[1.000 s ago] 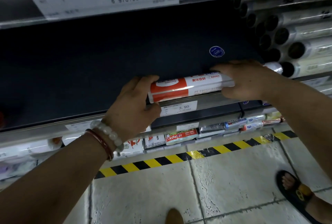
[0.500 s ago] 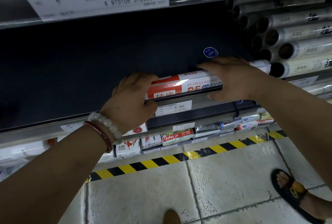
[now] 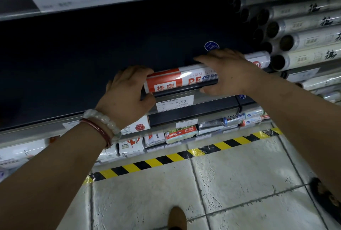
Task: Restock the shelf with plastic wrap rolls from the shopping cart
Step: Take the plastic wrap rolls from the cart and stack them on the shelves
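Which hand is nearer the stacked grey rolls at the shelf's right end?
Right. The right hand rests on the red-and-white roll just left of the stacked grey rolls; the left hand grips its far end.
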